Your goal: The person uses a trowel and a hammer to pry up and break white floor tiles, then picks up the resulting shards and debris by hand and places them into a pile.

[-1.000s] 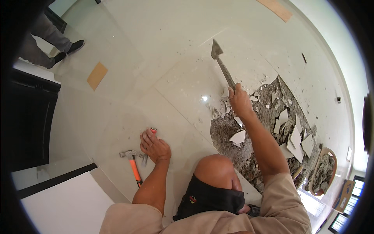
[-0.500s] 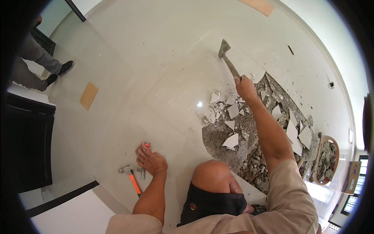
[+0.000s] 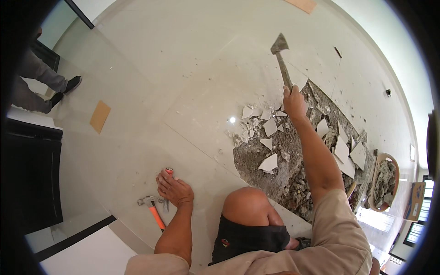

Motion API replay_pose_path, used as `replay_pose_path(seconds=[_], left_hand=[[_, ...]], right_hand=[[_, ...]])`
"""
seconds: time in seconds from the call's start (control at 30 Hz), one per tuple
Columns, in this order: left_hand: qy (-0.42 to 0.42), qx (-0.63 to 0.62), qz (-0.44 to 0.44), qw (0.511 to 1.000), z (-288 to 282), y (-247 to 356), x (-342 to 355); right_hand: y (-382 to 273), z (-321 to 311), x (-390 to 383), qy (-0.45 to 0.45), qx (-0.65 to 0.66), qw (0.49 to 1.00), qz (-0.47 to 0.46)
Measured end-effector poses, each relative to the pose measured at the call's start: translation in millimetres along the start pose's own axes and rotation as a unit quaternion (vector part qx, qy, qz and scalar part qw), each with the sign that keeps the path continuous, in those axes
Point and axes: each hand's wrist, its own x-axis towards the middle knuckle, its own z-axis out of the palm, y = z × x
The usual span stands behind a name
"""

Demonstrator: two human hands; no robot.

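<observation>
My right hand (image 3: 294, 103) grips the handle of a long metal tool with a broad dull blade (image 3: 280, 43), held out over the broken floor tiles (image 3: 268, 162) and the exposed rough mortar (image 3: 286, 156). My left hand (image 3: 176, 188) rests low on the pale floor, its fingers around an orange-topped tool (image 3: 169, 170) whose metal lower part shows beside the hand. Just left of it lies a claw hammer with an orange handle (image 3: 156, 215). My bent knee (image 3: 245, 206) is between my arms.
A person's legs (image 3: 46, 78) stand at the upper left. A tan board (image 3: 100, 116) lies on the floor, above a black piece of furniture (image 3: 32, 174). At the right are a tub of rubble (image 3: 385, 183), a cardboard box (image 3: 415, 201) and more loose tile shards (image 3: 343, 151).
My right hand has moved up and right, swinging the blade end higher and rightward. My left hand stays on the orange-topped tool. The whole view has shifted slightly.
</observation>
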Motion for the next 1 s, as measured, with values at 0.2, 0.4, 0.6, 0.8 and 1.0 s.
replay_pose_path(seconds=[0.2,0.4,0.6,0.8,1.0], left_hand=[[-0.026,-0.006,-0.023,0.999,6.4,5.1,0.1],[0.021,0.019,0.016,0.999,10.7,5.7,-5.0],[-0.003,0.007,-0.01,1.0,6.4,-1.7,-0.6],[0.006,0.011,0.012,1.0,9.1,6.5,-5.1],[-0.007,0.025,-0.014,1.0,2.4,7.9,-4.7]], right_hand=[[45.4,-6.7,20.7,-0.052,-0.063,0.994,-0.074],[66.8,1.3,-4.2,0.04,-0.003,0.999,-0.017],[70.2,-31.8,2.6,-0.067,-0.053,0.996,-0.026],[114.6,-30.1,-21.0,0.027,-0.011,0.999,0.041],[99.1,-38.6,-20.9,-0.01,-0.023,0.999,-0.043]])
